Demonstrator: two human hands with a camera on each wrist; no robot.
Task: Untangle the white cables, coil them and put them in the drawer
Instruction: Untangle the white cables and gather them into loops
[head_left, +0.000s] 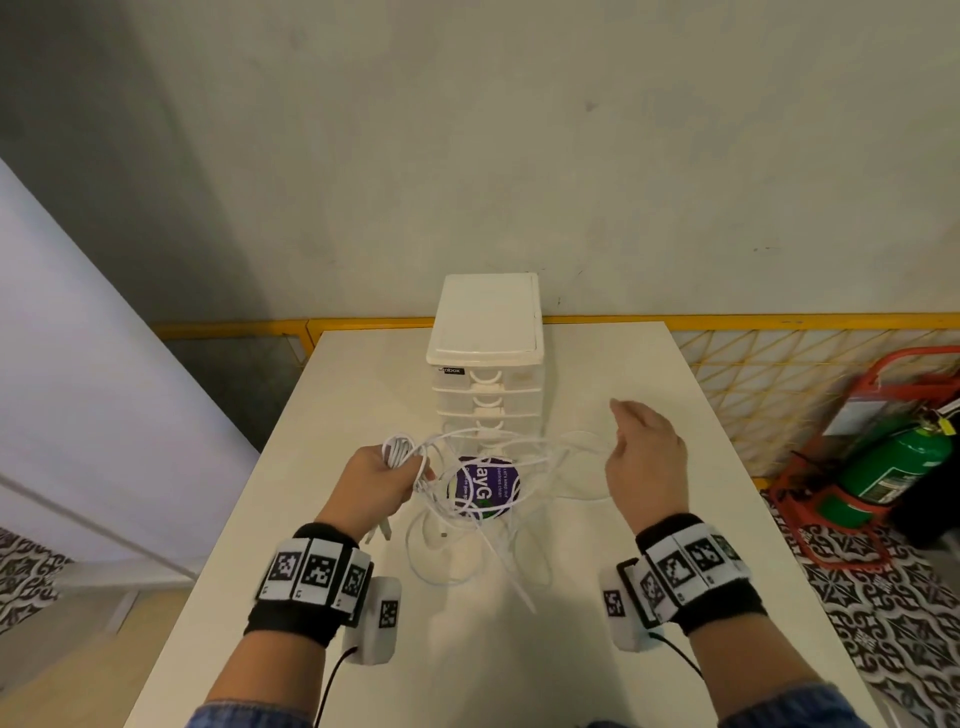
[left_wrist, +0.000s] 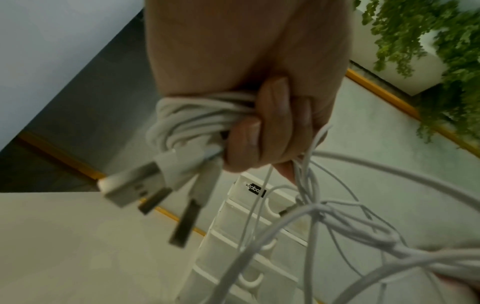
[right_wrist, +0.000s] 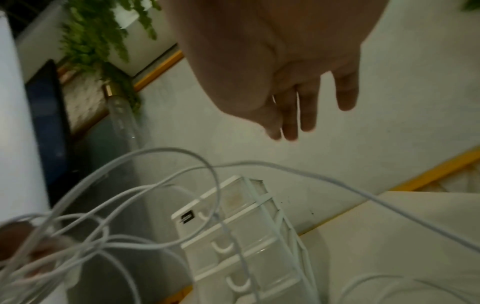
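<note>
My left hand (head_left: 371, 480) (left_wrist: 262, 123) grips a bundle of white cables (head_left: 400, 452) (left_wrist: 192, 121) above the table; USB plugs (left_wrist: 135, 189) stick out below the fist. Loose loops of the tangle (head_left: 483, 499) (right_wrist: 145, 226) hang from it down to the table and stretch to the right. My right hand (head_left: 644, 457) (right_wrist: 298, 115) hovers to the right with its fingers straight and relaxed, holding nothing; a strand passes under it. A white drawer tower (head_left: 485, 358) (left_wrist: 259, 236) (right_wrist: 233, 232) stands behind the tangle, its drawers pushed in.
The white table (head_left: 649, 571) bears a purple round sticker or disc (head_left: 485, 486) under the cables. A yellow mesh fence (head_left: 769, 374) and a green extinguisher (head_left: 893, 462) stand at the right, a white panel (head_left: 78, 389) at the left.
</note>
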